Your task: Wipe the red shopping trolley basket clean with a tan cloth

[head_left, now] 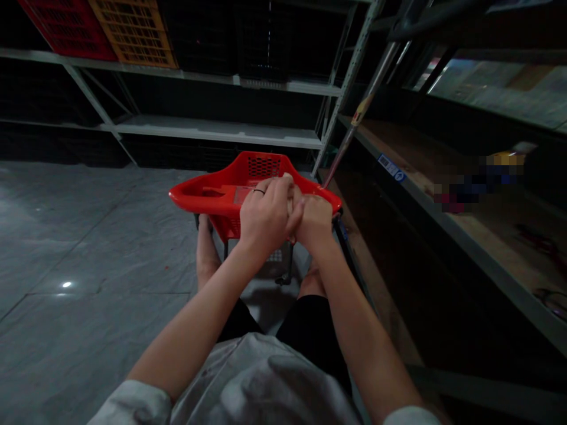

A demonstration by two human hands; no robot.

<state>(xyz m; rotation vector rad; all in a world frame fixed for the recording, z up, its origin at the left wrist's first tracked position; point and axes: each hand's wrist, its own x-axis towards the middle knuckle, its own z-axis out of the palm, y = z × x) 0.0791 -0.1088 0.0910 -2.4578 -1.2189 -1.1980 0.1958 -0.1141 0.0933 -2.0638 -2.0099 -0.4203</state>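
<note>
Above a red plastic shopping cart [195,195], my left hand [266,212] and my right hand [314,218] are pressed together with bent fingers. A dark ring circles one finger of the left hand. The fingers overlap at the middle, and whatever may be between them is hidden. A red bar of the cart with a pale panel runs beneath the left hand. Whether either hand touches the cart cannot be told. My bare legs stand on both sides of the cart's lower part.
Metal shelving [221,133] spans the back, with a red crate [71,29] and a yellow crate [133,32] on it. A wooden-topped shelf [425,171] runs close along the right, holding a blurred item. A metal pole [354,118] leans near the corner. Grey floor [88,248] lies at left.
</note>
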